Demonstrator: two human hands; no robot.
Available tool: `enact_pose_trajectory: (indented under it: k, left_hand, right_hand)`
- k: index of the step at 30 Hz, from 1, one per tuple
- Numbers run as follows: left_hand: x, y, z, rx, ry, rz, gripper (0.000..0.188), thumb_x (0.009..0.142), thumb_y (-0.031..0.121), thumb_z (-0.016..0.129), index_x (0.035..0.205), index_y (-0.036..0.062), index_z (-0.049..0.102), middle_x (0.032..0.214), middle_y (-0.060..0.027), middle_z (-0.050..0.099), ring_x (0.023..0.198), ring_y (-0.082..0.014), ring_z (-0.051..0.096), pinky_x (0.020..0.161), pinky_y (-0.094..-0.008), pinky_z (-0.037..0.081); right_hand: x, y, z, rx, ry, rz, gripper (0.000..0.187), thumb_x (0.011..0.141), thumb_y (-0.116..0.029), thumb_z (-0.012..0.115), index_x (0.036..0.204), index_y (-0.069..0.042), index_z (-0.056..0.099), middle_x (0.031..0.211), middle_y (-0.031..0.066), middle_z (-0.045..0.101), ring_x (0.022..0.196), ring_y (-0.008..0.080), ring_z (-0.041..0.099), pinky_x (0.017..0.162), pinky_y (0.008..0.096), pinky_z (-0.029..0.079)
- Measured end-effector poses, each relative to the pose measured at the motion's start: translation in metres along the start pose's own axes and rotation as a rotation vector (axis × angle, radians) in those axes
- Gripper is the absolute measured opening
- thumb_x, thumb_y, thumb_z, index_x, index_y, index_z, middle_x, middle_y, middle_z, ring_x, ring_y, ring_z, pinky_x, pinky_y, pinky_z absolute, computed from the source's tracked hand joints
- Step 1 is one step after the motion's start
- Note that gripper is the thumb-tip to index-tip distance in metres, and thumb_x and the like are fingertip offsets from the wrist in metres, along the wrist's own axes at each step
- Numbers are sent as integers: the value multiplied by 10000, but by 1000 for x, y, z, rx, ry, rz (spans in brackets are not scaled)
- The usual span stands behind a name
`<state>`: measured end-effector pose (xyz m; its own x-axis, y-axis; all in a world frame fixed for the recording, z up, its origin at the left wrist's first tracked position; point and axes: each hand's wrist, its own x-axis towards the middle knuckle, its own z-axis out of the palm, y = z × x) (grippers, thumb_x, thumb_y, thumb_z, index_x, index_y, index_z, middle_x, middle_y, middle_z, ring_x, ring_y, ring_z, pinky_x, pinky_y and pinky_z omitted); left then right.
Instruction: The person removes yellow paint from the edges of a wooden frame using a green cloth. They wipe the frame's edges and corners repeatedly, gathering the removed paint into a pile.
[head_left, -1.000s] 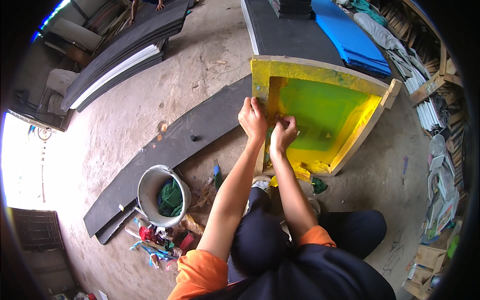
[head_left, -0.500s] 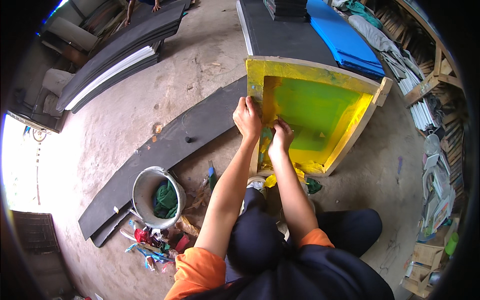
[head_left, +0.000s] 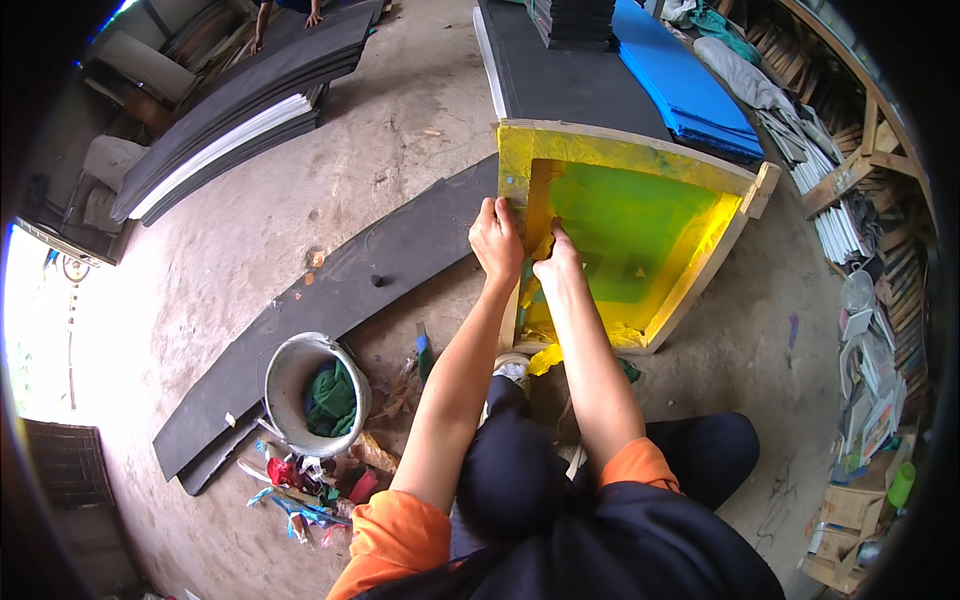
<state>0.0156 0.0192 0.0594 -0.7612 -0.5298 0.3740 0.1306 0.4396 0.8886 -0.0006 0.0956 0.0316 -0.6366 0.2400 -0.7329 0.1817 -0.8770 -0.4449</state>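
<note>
A screen-printing frame (head_left: pixel 700 290) with wooden sides, yellow edges and a green mesh stands tilted in front of me. My left hand (head_left: pixel 496 238) is closed round its left side, fingers wrapped over the wood. Just right of that, my right hand (head_left: pixel 560 255) is closed at the inner left border, pinching a loose strip of yellow tape (head_left: pixel 543 247). The fingertips are partly hidden, turned towards the mesh. More crumpled yellow tape (head_left: pixel 545 360) hangs at the frame's bottom edge, above my shoe.
A grey bucket (head_left: pixel 283 385) holding green cloth stands at left, beside coloured scraps (head_left: pixel 300 495). A long black sheet (head_left: pixel 330 295) lies across the floor. Behind the frame are black sheets and blue sheets (head_left: pixel 690 85). Another person's hands (head_left: pixel 313 18) rest near a far-left stack.
My right hand has shifted slightly up and turned, its thumb now pointing upward along the border. The left hand keeps its hold, and the frame sits slightly lower in view.
</note>
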Motion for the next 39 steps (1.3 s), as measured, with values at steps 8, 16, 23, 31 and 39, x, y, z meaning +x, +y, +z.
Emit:
enact_pose_trajectory:
  k: [8,16,23,31,39]
  left_hand:
    - [-1,-6,-4,25,2,-19,394,930,318,343,741,-1,476,618,-213,500,592,-404,498,533,-430,374]
    - [-2,-3,-5,15,3,-27,386,931,304,342,732,-1,468,632,-226,498,611,-429,482,537,-451,363]
    - [-2,-5,-5,-4,18,-11,383,927,304,354,723,1,470,601,-212,491,566,-407,478,517,-436,360]
    - [0,-6,-1,-15,10,-6,414,930,324,343,708,-5,461,577,-205,476,530,-389,473,504,-425,356]
    - [-3,1,3,-12,11,18,404,930,318,342,714,-7,446,582,-214,465,535,-391,469,501,-427,353]
  right_hand:
    - [-49,12,10,-312,176,-394,265,812,-130,612,1020,29,577,988,130,614,864,228,584,766,334,458]
    - [-55,25,-11,-587,52,-852,223,842,-165,578,911,47,567,885,133,625,820,226,593,729,334,453]
    - [-51,21,-6,-320,66,-564,193,822,-106,599,948,38,579,994,111,614,871,206,567,783,308,441]
    - [-26,8,-13,19,-63,-254,289,766,40,589,1052,13,563,1076,98,596,919,184,566,767,278,474]
    - [13,-5,-21,-38,-137,-149,365,775,-11,603,1130,-42,526,1186,72,538,953,182,548,769,300,465]
